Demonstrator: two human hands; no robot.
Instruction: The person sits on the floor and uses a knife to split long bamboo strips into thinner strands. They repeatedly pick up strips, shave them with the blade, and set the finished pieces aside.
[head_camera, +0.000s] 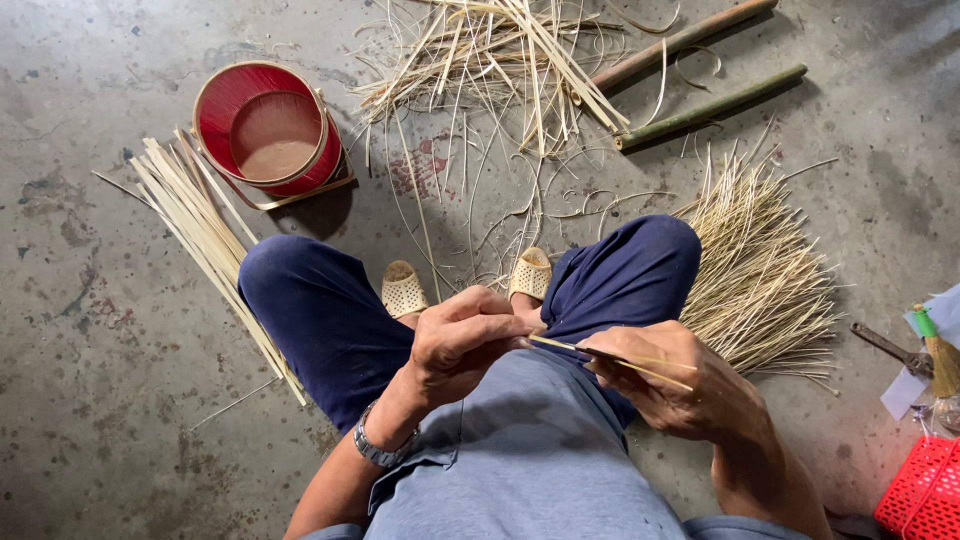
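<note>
in the head view the left hand (462, 335) and the right hand (672, 385) meet over the lap, both closed on one thin bamboo strip (612, 360) that runs from the left fingertips across to the right hand. the left thumb and fingers pinch its near end tightly; the right hand curls around the strip further along, and a small blade seems to lie against it there, though it is too hidden to be sure. a metal wristwatch (378, 447) sits on the left wrist. just beyond the grip, between the knees in dark blue trousers (320, 310), two pale woven sandals (403, 290) rest on the concrete floor (80, 330). far out from the left hand stands a round red container (268, 128) with a smaller brownish tub inside it, and a sheaf of flat pale strips (195, 220) lies beside it. beyond the right hand fans a bundle of fine slivers (760, 275); farther off lie loose shavings (490, 60) and two bamboo poles (710, 105). at the right edge, outside the right hand, are a red mesh basket (925, 490) and a pale sheet (905, 390), its markings unreadable.
</note>
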